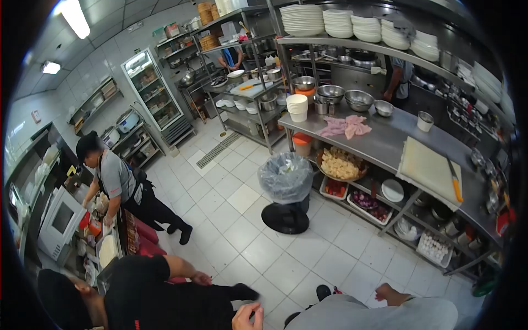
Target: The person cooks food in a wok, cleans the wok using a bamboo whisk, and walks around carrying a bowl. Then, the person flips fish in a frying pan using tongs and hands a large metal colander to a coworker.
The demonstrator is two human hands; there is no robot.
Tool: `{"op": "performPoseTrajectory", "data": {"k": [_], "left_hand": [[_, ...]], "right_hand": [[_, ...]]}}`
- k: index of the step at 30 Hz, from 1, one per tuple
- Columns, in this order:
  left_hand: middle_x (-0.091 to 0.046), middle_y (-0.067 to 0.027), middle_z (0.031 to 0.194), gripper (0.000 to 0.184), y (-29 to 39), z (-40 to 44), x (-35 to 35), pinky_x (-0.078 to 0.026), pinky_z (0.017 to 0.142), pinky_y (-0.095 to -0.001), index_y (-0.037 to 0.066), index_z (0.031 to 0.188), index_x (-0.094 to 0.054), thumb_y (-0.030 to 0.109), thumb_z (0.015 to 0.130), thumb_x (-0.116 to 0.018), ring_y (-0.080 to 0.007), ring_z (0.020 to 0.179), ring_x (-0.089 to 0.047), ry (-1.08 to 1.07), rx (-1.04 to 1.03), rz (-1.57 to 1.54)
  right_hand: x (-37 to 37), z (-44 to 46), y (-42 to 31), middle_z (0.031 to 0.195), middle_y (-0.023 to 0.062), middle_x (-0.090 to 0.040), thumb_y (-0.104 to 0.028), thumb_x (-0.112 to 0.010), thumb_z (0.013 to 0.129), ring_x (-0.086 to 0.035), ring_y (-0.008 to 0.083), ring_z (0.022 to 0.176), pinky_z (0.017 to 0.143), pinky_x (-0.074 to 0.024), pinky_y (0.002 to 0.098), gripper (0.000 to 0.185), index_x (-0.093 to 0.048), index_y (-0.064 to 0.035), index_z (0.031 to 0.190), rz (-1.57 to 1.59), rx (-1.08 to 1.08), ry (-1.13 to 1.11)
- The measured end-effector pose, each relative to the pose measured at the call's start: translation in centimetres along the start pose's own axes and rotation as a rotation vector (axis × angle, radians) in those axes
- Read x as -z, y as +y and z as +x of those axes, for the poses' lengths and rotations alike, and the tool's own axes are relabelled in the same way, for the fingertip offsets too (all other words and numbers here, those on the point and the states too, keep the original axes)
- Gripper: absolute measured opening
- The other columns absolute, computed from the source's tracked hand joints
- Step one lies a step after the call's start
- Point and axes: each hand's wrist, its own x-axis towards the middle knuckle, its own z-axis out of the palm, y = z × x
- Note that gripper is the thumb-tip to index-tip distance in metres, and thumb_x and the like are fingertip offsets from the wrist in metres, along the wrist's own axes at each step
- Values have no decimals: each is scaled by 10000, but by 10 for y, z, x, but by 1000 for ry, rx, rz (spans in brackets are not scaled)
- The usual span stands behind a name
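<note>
At the bottom edge is my left hand [247, 317], cut off by the frame. Its fingers are curled in, and I see nothing held in them. My right hand [389, 295] hangs low beside my grey sleeve [423, 313], its fingers loosely apart and holding nothing. Tiled floor [352, 264] lies beneath it. Close to my left hand is a co-worker in black [148, 291], bending forward. Neither of my hands touches a kitchen item that I can see.
A lined trash bin [286, 179] stands ahead, its black lid [285, 218] at its base. On the right, a steel counter [379, 143] carries bowls, pink cloths [345, 127] and a cutting board [421, 165] with a knife [454, 181]. Another co-worker [118, 179] works at the left counter.
</note>
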Motion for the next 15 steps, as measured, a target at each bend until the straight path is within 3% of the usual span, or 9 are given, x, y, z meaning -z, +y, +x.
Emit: {"op": "performPoseTrajectory", "data": {"k": [1, 2, 3, 4, 6, 9, 12, 15], "left_hand": [[-679, -188, 983, 172, 0, 20, -1, -519, 782, -402, 19, 1031, -683, 114, 897, -632, -347, 901, -659, -4, 3, 9], [-681, -189, 998, 188, 13, 39, 5, -523, 795, -396, 11, 1044, -682, 118, 900, -625, -344, 913, -663, -19, 151, -27], [-682, -188, 1000, 194, 9, 55, 5, -523, 804, -392, 9, 1048, -682, 120, 901, -623, -344, 917, -663, 24, 133, -3], [-683, -188, 1003, 199, -2, 69, 5, -523, 814, -389, 6, 1051, -681, 122, 901, -621, -344, 921, -663, 66, 112, 21], [-687, -183, 1006, 201, -16, 102, 8, -520, 846, -379, 1, 1047, -685, 124, 903, -618, -344, 934, -664, 147, 67, 75], [-690, -184, 1010, 199, -30, 165, 24, -518, 848, -392, -4, 1019, -696, 143, 913, -614, -343, 951, -664, 194, 199, 12], [-684, -207, 986, 193, -70, 243, 37, -518, 820, -405, -15, 1000, -688, 143, 912, -622, -370, 913, -655, 241, 213, 57], [-667, -236, 926, 190, -114, 336, 60, -509, 776, -428, -22, 996, -672, 145, 923, -618, -401, 857, -639, 270, 252, 100]], "right_hand": [[-7, 17, -58, 764, 203, -698, -154, -582, 882, -714, 294, 646, 530, -599, 434, 228, -657, 51, 815, -254, 146, -48], [-16, 52, -107, 730, 197, -694, -134, -585, 868, -709, 290, 625, 526, -599, 416, 209, -663, 33, 769, -280, 229, -78], [-28, 76, -166, 682, 145, -696, -146, -606, 849, -699, 255, 596, 522, -589, 387, 196, -685, -8, 734, -345, 250, -43], [-34, 146, -207, 724, 136, -716, -135, -534, 892, -686, 194, 570, 527, -573, 358, 250, -710, -25, 752, -1121, 761, -92], [-71, 87, -355, 685, 142, -681, -93, -524, 876, -681, 221, 583, 489, -564, 368, 211, -670, 0, 756, -654, 585, -60], [-135, 52, -516, 732, 99, -664, -127, -537, 902, -664, 228, 596, 505, -558, 350, 145, -640, -34, 944, -116, 592, -29], [-186, 38, -633, 711, 87, -654, -141, -540, 910, -672, 217, 613, 509, -556, 340, 134, -629, -56, 963, -68, 650, -104], [-208, 53, -683, 729, 92, -663, -140, -536, 915, -684, 218, 629, 504, -553, 352, 126, -614, -52, 961, -117, 767, -143]]}}
